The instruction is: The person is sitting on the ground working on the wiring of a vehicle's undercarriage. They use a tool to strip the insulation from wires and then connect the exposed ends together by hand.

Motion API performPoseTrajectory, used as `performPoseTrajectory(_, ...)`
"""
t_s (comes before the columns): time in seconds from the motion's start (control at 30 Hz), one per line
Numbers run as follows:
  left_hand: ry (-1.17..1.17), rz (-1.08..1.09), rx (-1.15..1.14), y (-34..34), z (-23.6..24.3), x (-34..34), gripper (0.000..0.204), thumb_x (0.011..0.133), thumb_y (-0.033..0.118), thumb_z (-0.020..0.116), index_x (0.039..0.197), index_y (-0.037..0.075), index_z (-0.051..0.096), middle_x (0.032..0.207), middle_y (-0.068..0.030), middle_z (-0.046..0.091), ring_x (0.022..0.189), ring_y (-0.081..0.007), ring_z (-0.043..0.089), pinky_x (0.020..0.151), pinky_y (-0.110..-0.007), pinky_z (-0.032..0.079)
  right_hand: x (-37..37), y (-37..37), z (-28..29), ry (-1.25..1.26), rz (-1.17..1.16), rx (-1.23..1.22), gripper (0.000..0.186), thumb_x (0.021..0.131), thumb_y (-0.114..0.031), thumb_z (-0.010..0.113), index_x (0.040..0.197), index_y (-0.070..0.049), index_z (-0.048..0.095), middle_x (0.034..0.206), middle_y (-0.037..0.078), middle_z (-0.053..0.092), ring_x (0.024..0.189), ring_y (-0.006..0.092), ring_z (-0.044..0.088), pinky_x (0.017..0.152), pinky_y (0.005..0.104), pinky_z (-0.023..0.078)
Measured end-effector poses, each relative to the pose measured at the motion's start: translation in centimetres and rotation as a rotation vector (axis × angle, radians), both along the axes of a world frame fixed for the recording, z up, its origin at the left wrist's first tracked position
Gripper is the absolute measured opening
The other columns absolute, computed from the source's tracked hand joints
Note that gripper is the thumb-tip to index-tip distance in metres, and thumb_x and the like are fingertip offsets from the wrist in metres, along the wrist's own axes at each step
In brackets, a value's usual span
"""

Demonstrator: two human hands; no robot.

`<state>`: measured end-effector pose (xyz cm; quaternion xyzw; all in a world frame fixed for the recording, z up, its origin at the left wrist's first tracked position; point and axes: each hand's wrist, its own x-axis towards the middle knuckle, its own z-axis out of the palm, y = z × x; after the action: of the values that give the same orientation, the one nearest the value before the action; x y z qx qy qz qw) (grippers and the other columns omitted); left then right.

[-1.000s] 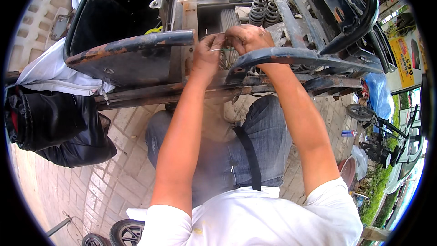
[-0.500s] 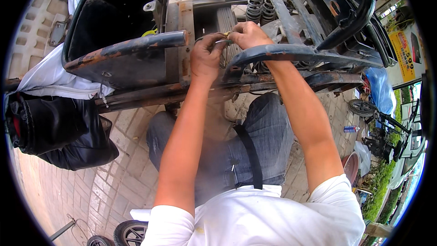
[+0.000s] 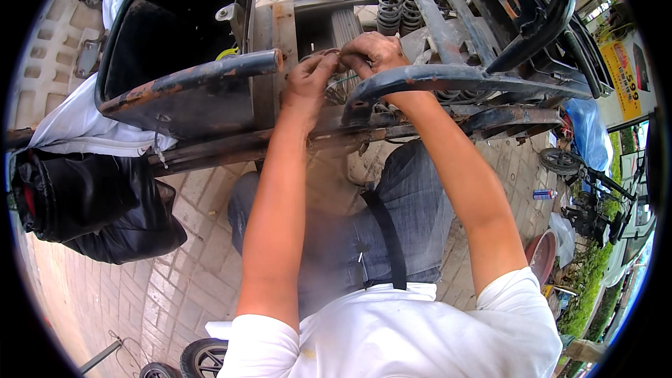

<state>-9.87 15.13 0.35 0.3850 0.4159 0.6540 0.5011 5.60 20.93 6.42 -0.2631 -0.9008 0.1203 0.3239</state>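
My left hand (image 3: pixel 306 85) is closed in a pinch, thumb against fingertips, on what looks like a thin wire. Fingers bent and pointing down, my right hand (image 3: pixel 375 54) meets it from the right; its fingertips almost touch the left ones, and what they grip is mostly hidden. Below the fingers shows a thin greenish wire (image 3: pixel 341 80). Both hands are over a gap in a rusty dark metal vehicle frame (image 3: pixel 266 129). A bent black tube (image 3: pixel 420 78) of that frame passes in front of my right wrist.
Left of the hands is an open black box (image 3: pixel 189 21) with a rusty tube (image 3: pixel 203 78) along its near edge. Coil springs (image 3: pixel 389 12) stand behind my right hand. A black padded cover (image 3: pixel 105 199) hangs at left. Wheels, a spray can (image 3: pixel 543 194) and a basin (image 3: pixel 540 255) lie around.
My left hand has shifted slightly left and turned. My right hand has moved a little left and now bends its fingers downward. The yellowish bit between the fingertips is less visible.
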Motion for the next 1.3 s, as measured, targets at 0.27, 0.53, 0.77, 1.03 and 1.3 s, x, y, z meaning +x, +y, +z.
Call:
performPoseTrajectory(0.27, 0.463, 0.129, 0.044, -0.5, 0.8, 0.4, 0.021, 0.088, 0.015, 0.065, 0.097, -0.003, 0.070, 0.110, -0.0091, 0.064, 0.103, -0.0147, 0.058, 0.087, -0.028, 0.044, 0.7, 0.7, 1.4, -0.054, -0.034, -0.466, 0.028, 0.078, -0.018, 0.062, 0.087, 0.008, 0.065, 0.077, 0.020, 0.066, 0.071, 0.0287, 0.063, 0.070, 0.0403, 0.047)
performPoseTrajectory(0.53, 0.299, 0.131, 0.183, -0.9, 0.2, 0.7, 0.022, 0.082, 0.019, 0.071, 0.096, 0.003, 0.072, 0.111, -0.0121, 0.063, 0.108, -0.0180, 0.057, 0.090, -0.029, 0.044, 0.8, 1.2, 2.1, -0.001, -0.016, -0.846, 0.025, 0.082, -0.016, 0.062, 0.092, 0.006, 0.067, 0.077, 0.008, 0.062, 0.070, 0.0113, 0.055, 0.064, 0.0267, 0.045)
performPoseTrajectory(0.77, 0.202, 0.165, 0.017, -0.4, 0.3, 1.0, 0.019, 0.085, 0.016, 0.069, 0.099, 0.002, 0.070, 0.105, -0.0064, 0.066, 0.098, -0.0146, 0.060, 0.085, -0.026, 0.045, 1.2, -0.3, 1.4, 0.094, 0.016, -0.511, 0.022, 0.081, -0.010, 0.065, 0.095, 0.008, 0.066, 0.083, 0.018, 0.068, 0.078, 0.0208, 0.065, 0.072, 0.0322, 0.051)
performPoseTrajectory(1.03, 0.261, 0.152, 0.120, -0.4, 0.1, 0.9, 0.014, 0.087, 0.009, 0.066, 0.097, 0.000, 0.068, 0.104, -0.0076, 0.066, 0.096, -0.0147, 0.059, 0.085, -0.027, 0.046, 0.7, -0.4, 2.0, -0.096, 0.007, -0.286, 0.028, 0.082, -0.016, 0.063, 0.100, 0.006, 0.064, 0.087, 0.023, 0.067, 0.082, 0.0322, 0.066, 0.077, 0.0379, 0.050)
performPoseTrajectory(1.3, 0.175, 0.158, 0.145, -0.1, -0.2, 1.1, 0.013, 0.087, 0.007, 0.066, 0.097, -0.001, 0.067, 0.104, -0.0082, 0.066, 0.094, -0.0143, 0.060, 0.083, -0.027, 0.047, 0.3, 0.5, 1.8, -0.083, -0.005, -0.430, 0.027, 0.081, -0.015, 0.062, 0.098, 0.006, 0.065, 0.086, 0.023, 0.066, 0.083, 0.0327, 0.066, 0.079, 0.0385, 0.050)
